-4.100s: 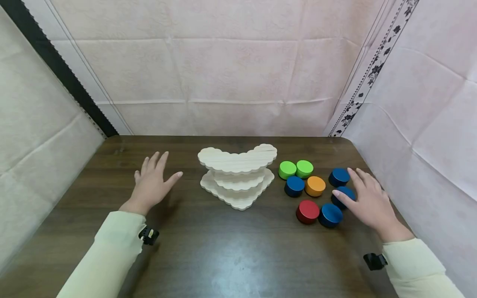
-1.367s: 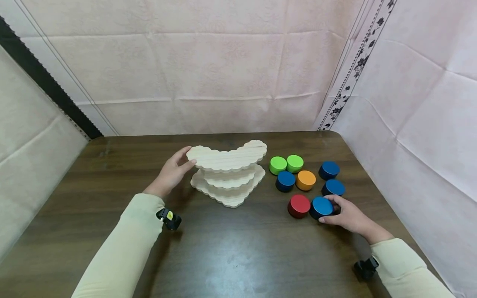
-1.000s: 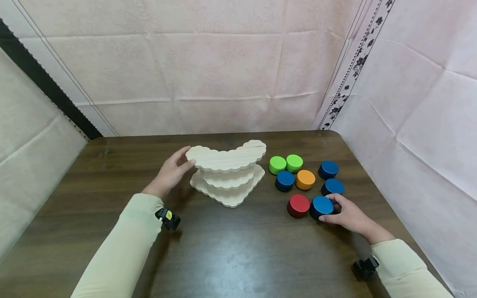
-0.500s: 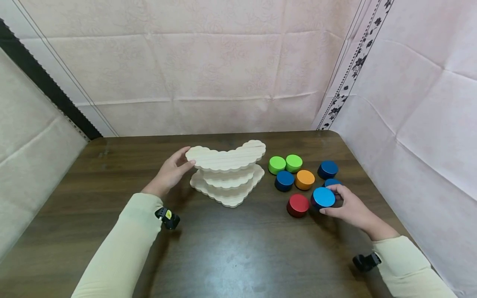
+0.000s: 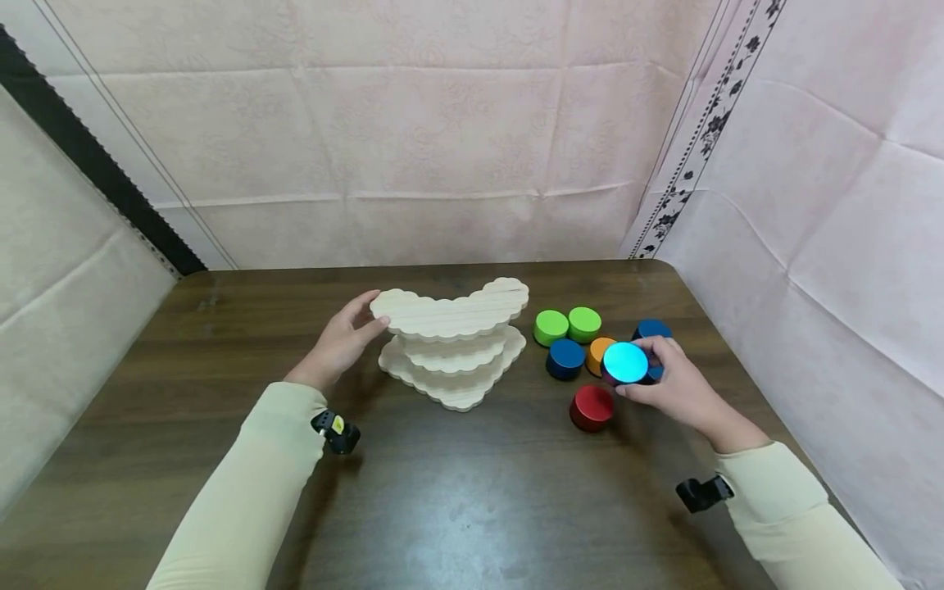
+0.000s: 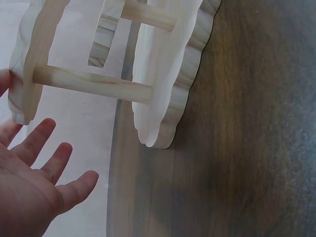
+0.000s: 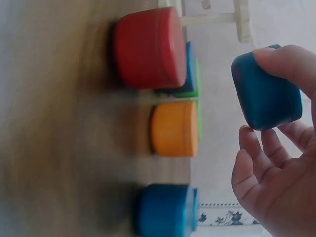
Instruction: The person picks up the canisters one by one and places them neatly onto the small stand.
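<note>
My left hand (image 5: 335, 344) pinches the left end of the top tier of a pale wooden tiered stand (image 5: 451, 315) with wavy, cloud-like edges. In the left wrist view, round posts join the tiers of the stand (image 6: 168, 98), and the other fingers spread below the top tier. My right hand (image 5: 682, 393) grips a small round blue tin (image 5: 625, 363) between thumb and fingers. The right wrist view shows this blue tin (image 7: 266, 91) raised above the table and tilted. Under it in the head view, an orange tin (image 5: 597, 356) is partly covered.
Left of the raised tin stand two green tins (image 5: 551, 326) and a blue tin (image 5: 565, 359). A red tin (image 5: 592, 408) sits nearer the front. Two more blue tins, one at the back (image 5: 652, 329), are partly hidden by the right hand. Cloth walls (image 5: 442, 147) border the brown table (image 5: 442, 508).
Earlier the left hand came from the table's left side to the stand and took hold. The right hand has gripped the blue tin beside the red one, lifted it and moved it back and left.
</note>
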The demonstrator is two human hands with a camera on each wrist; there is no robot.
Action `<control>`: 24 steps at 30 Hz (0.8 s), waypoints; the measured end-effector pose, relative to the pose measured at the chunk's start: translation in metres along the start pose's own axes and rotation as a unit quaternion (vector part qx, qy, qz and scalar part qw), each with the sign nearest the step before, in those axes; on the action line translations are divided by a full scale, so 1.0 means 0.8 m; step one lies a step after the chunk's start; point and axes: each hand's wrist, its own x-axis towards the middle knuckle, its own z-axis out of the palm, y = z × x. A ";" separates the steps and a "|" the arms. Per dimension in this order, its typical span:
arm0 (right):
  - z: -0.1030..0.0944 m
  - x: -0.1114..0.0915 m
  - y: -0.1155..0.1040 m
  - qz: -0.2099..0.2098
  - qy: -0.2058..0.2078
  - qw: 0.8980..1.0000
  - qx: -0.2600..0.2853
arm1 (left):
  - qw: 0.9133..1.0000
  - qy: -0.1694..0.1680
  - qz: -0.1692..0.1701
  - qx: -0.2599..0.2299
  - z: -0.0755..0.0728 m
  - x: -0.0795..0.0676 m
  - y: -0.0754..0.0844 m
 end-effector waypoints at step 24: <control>0.013 0.062 -0.087 -0.042 0.033 0.998 0.030 | 0.999 0.020 -0.016 -0.021 0.005 0.000 0.004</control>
